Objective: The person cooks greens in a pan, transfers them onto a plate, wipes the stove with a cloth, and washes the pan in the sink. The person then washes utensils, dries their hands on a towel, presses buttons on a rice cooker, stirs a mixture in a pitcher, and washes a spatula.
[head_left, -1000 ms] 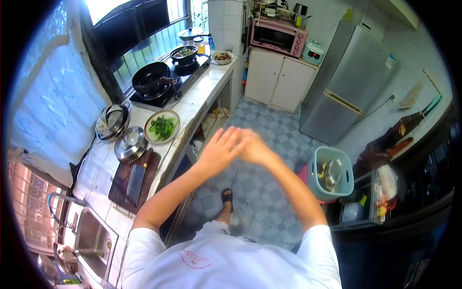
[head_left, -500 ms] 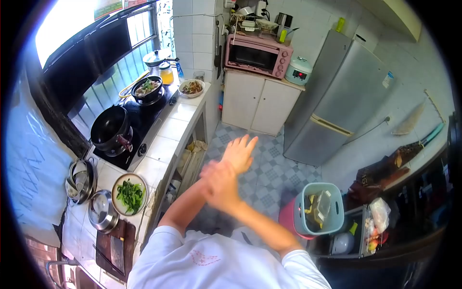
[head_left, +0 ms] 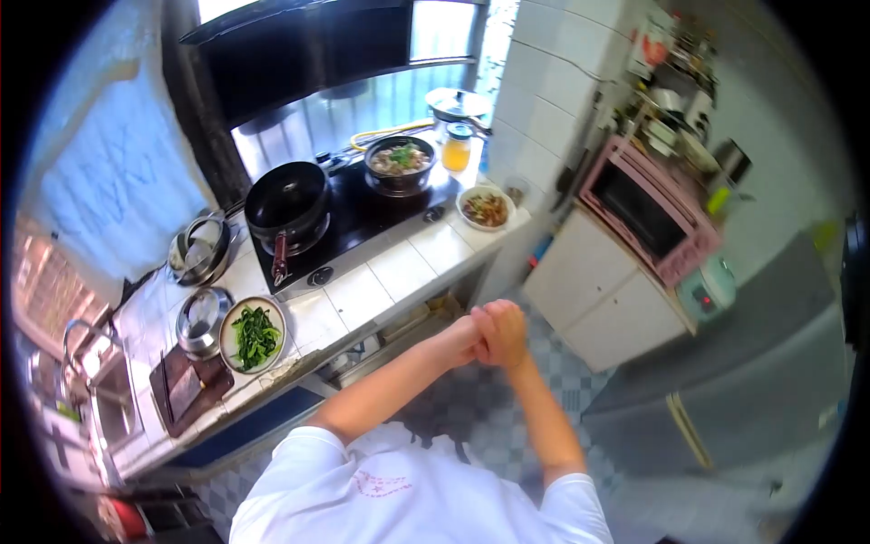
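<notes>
A person in a white T-shirt [head_left: 408, 508] stands beside a tiled kitchen bench [head_left: 439, 249]. The 2 hands meet in front of the body, above the floor [head_left: 580, 385]: the right hand [head_left: 504, 330] is folded against the left hand [head_left: 467, 337]. I cannot tell how tightly each is closed, or whether anything lies between the palms.

Nearest on the bench top, at 12 o'clock from the hands and apart from them, a white bowl [head_left: 509, 212] of mixed food sits upright. I judge it ceramic: stiff, breakable, fairly light, slick if oily, its contents loose enough to spill when tipped. Its best hold would be level, with 2 hands under the rim at 3 and 9 o'clock.

At 11 o'clock, a dark pot [head_left: 399, 182] of food rests on the stove [head_left: 349, 204]; at 10 o'clock, a black wok [head_left: 288, 195]; at 9 o'clock, a plate [head_left: 275, 315] of leafy greens. At 2 o'clock stands a pink oven [head_left: 639, 213].
</notes>
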The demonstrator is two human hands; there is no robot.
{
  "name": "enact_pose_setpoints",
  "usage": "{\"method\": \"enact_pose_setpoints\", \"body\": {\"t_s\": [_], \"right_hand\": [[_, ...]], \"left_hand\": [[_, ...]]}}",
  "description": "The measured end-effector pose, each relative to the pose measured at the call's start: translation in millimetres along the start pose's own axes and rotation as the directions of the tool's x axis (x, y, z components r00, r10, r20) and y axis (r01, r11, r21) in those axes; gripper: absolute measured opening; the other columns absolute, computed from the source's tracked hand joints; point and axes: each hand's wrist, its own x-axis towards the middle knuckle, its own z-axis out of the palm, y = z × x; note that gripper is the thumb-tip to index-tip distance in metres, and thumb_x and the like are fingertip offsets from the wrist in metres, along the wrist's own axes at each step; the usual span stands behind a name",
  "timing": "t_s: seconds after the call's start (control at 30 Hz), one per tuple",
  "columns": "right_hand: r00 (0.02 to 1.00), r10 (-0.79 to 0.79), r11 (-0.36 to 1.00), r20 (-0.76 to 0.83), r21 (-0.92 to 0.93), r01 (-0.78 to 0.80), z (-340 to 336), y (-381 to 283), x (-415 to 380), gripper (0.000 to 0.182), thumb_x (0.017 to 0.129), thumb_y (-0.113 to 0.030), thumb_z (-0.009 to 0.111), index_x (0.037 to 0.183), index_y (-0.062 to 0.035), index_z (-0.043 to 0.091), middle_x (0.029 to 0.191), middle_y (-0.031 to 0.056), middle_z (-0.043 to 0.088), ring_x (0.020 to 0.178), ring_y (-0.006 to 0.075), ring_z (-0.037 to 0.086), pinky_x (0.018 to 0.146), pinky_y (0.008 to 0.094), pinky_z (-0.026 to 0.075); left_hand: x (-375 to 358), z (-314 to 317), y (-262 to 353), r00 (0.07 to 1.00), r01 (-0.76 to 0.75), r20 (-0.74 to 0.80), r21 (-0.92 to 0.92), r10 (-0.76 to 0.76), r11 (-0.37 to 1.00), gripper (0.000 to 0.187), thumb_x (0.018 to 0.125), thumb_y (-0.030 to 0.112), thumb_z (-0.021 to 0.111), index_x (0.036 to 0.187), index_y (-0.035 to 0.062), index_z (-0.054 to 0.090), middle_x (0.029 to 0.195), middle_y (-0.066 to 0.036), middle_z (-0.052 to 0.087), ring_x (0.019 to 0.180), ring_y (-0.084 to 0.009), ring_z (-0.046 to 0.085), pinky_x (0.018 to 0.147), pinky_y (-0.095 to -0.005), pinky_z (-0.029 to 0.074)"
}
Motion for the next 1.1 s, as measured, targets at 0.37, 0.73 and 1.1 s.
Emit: {"method": "enact_pose_setpoints", "body": {"t_s": [0.37,0.73,1.1], "right_hand": [[0.767,0.504,0.799,0.398,0.123,-0.589,132,86,-85,0.01,0.078,-0.016,0.054,0.073,-0.0077,0.056,0.075,0.0078,0.055,0.074,0.0286,0.051,0.067,0.0392,0.04],[0.551,0.441,0.663,0.708,0.157,-0.732,182,118,3,0.009,0.075,-0.013,0.056,0.077,-0.0046,0.059,0.073,0.0097,0.056,0.072,0.0279,0.053,0.065,0.0373,0.043],[0.398,0.88,0.474,-0.258,0.513,-0.715,135,349,66,0.034,0.086,-0.017,0.049,0.116,-0.0028,0.04,0.111,0.0119,0.053,0.101,0.0202,0.049,0.087,0.0307,0.037]], "left_hand": [[-130,-80,73,0.596,-0.01,-0.736,0.393,0.321,0.919,0.026,0.083,0.016,0.053,0.106,0.003,0.056,0.099,-0.004,0.059,0.095,-0.0126,0.053,0.084,-0.0256,0.04],[-219,-214,131,-0.269,-0.238,-0.837,0.537,0.476,0.81,0.026,0.08,0.01,0.057,0.104,0.002,0.053,0.088,-0.002,0.057,0.08,-0.0089,0.053,0.073,-0.0232,0.042],[-184,-174,188,-0.08,0.48,-0.361,0.803,0.929,0.354,0.032,0.085,0.01,0.048,0.115,-0.0014,0.047,0.115,-0.013,0.051,0.106,-0.0229,0.047,0.091,-0.032,0.033]]}}
